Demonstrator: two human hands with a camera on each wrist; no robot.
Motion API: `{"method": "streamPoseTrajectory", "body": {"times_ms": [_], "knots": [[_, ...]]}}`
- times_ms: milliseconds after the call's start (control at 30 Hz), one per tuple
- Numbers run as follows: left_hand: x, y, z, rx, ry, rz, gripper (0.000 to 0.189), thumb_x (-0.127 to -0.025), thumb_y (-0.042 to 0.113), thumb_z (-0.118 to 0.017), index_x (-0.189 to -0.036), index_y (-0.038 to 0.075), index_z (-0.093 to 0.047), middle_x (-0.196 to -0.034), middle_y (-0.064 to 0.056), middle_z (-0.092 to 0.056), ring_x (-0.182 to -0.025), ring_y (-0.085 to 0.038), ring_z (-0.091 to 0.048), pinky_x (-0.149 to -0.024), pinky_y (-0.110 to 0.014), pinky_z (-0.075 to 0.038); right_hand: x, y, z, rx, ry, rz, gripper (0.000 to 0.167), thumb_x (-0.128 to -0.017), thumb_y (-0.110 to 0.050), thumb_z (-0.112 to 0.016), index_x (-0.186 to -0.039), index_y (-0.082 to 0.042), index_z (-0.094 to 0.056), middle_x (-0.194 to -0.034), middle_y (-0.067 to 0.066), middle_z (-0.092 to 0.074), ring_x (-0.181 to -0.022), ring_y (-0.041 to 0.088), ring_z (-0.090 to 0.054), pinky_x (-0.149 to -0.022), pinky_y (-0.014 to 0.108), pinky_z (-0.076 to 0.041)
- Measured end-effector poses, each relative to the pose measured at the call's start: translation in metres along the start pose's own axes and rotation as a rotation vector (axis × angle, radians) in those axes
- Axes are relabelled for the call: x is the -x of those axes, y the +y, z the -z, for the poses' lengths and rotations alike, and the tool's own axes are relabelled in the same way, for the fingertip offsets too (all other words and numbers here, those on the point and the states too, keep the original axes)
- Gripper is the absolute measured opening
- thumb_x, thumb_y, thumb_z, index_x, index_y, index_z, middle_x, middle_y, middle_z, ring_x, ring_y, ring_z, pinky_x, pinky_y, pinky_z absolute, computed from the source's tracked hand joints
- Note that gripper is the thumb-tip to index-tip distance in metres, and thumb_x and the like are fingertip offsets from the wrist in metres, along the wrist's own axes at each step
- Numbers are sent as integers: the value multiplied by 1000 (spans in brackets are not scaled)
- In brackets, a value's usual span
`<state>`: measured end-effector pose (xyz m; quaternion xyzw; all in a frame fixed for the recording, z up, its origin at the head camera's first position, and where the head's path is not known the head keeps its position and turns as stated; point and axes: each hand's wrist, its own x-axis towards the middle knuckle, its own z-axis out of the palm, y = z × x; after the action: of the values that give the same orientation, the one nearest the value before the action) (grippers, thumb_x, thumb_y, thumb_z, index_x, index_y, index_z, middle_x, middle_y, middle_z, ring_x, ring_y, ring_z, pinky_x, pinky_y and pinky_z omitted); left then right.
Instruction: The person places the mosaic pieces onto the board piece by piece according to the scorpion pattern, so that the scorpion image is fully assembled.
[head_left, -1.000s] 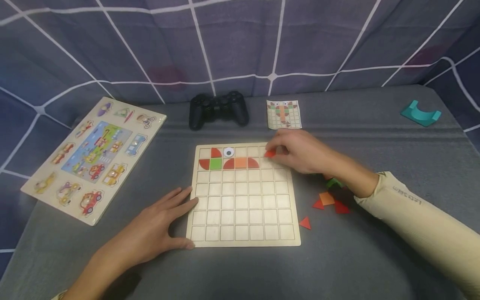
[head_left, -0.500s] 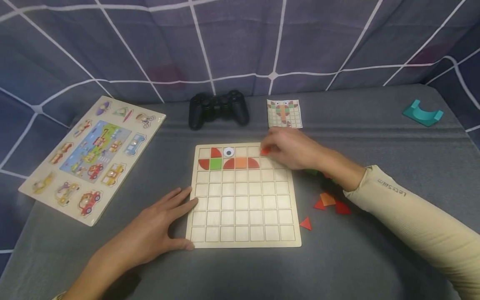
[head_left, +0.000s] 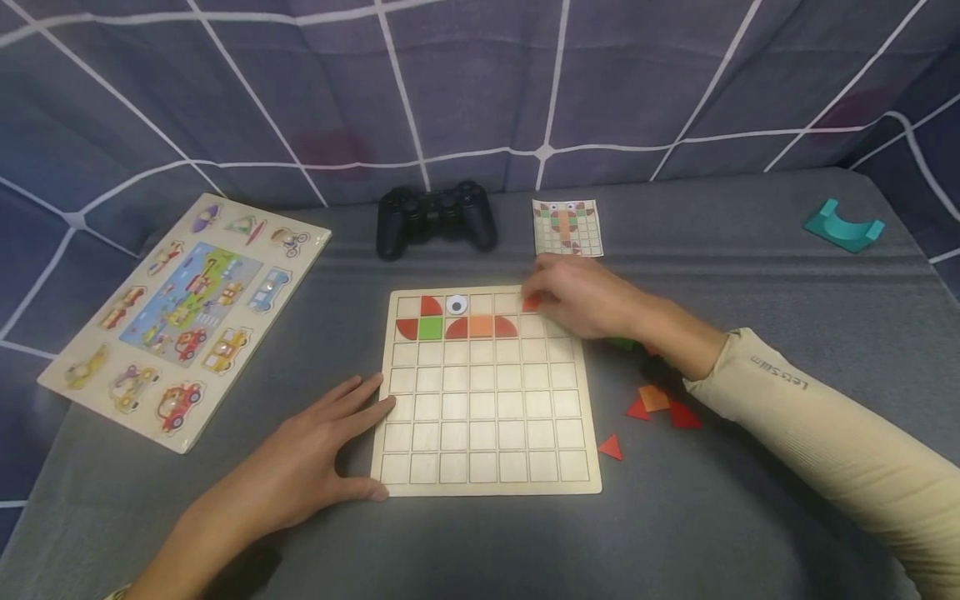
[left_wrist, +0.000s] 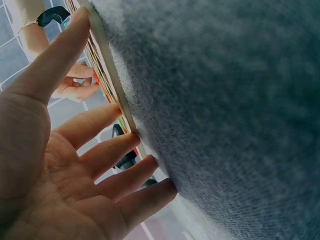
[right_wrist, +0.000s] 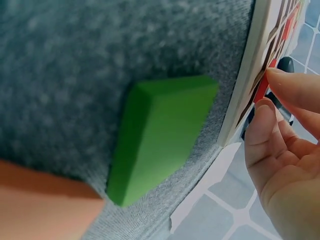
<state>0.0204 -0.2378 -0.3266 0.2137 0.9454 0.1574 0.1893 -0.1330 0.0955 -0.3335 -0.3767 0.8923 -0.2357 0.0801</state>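
A pale wooden grid board (head_left: 480, 404) lies flat in the middle of the head view. Its top two rows hold red quarter-round pieces (head_left: 407, 329), a green square (head_left: 430, 328), an orange square (head_left: 482, 326) and a round eye piece (head_left: 457, 305). At the upper right of the grid my right hand (head_left: 581, 296) pinches a red piece (right_wrist: 263, 86) between thumb and finger, against the board; its full outline is hidden. Spread along the board's left edge, the thumb and fingertips of my left hand (head_left: 307, 454) touch it.
Loose red triangles (head_left: 611, 447), an orange square (head_left: 654, 398) and a green piece (right_wrist: 162, 137) lie right of the board. Behind it are a black game controller (head_left: 437, 220) and a pattern card (head_left: 567, 229). A picture puzzle (head_left: 187, 317) lies left, a teal holder (head_left: 843, 227) far right.
My right hand has shifted slightly left with the red piece, to the sixth column of the top row, then stayed there. My left hand has not moved.
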Motion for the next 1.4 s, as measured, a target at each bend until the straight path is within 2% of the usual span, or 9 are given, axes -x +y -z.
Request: {"method": "streamPoseTrajectory", "body": {"times_ms": [600, 867, 1000, 1167, 1400], "knots": [[0, 0, 0, 1, -5, 13, 97, -65, 60, -83, -145, 14, -53, -157, -11, -33, -142, -41, -29, -99, -61, -38, 0, -2, -1, -6, -6, 7, 20, -84, 3, -67, -97, -9, -77, -92, 4, -61, -84, 21, -59, -78, 38, -47], [0, 0, 0, 4, 0, 6, 96, -65, 60, -83, -144, 14, -53, -157, -12, -34, -142, -41, -30, -99, -61, -39, 6, 1, 2, -40, 33, 36, 22, -85, 4, -64, -96, -9, -77, -91, 2, -62, -82, 19, -58, -75, 37, -47], [-1, 1, 1, 8, -10, 15, 97, -65, 60, -83, -145, 15, -52, -157, -11, -34, -142, -41, -29, -99, -61, -38, 18, 5, 7, -55, 45, 24, 20, -87, 2, -63, -100, -7, -76, -95, 3, -65, -83, 18, -57, -76, 38, -47], [-2, 3, 2, 14, -24, 37, 97, -64, 59, -84, -145, 15, -53, -157, -11, -34, -143, -41, -28, -99, -62, -38, 40, 11, 14, -70, 42, -38, 18, -88, -1, -69, -104, -6, -75, -95, 2, -65, -81, 17, -56, -74, 38, -45], [0, 4, 3, 18, -24, 40, 96, -64, 58, -85, -144, 14, -53, -157, -11, -34, -143, -41, -28, -100, -61, -38, 87, 26, 26, -99, 66, -141, 20, -88, -6, -73, -108, -11, -74, -93, -5, -64, -72, 10, -53, -65, 30, -45]]}}
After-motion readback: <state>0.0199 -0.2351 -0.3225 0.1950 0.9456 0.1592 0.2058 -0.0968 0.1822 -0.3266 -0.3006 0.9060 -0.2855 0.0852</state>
